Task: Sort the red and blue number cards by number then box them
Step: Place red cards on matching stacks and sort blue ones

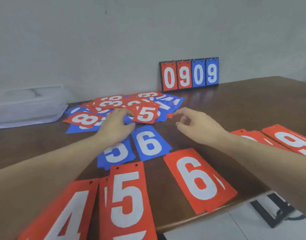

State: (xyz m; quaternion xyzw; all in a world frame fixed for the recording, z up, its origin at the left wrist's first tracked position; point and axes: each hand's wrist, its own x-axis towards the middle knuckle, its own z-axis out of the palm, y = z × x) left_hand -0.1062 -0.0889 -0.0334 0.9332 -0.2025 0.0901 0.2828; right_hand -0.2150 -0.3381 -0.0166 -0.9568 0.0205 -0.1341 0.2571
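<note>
Sorting is in progress; boxing has not begun.

Nearest the wearer, sorted cards lie face up along the near edge of the table (235, 104): a red 4 (62, 213), a red 5 (129, 201) and a red 6 (199, 181). Their long axes run roughly away from the wearer, punched ends on the far side. Just beyond them lie a blue 5 (116, 155) and a blue 6 (150, 142), oriented likewise. A red 9 (294, 142) lies at the right, angled.

Beyond these, the left hand (115, 125) pinches the left edge of a red 5 card (145, 114) at the near edge of the unsorted pile (124, 104). This card's long axis points away from the wearer, digit upright. The right hand (197, 125) hovers just right of the pile, fingers loosely curled, holding nothing.

The next move probably calls for carrying the pinched card onto the near red 5 with the punched ends aligned.

Farther back, a clear box (27, 106) stands at the left, and a scoreboard stand (189, 75) showing 0909 stands against the wall.
</note>
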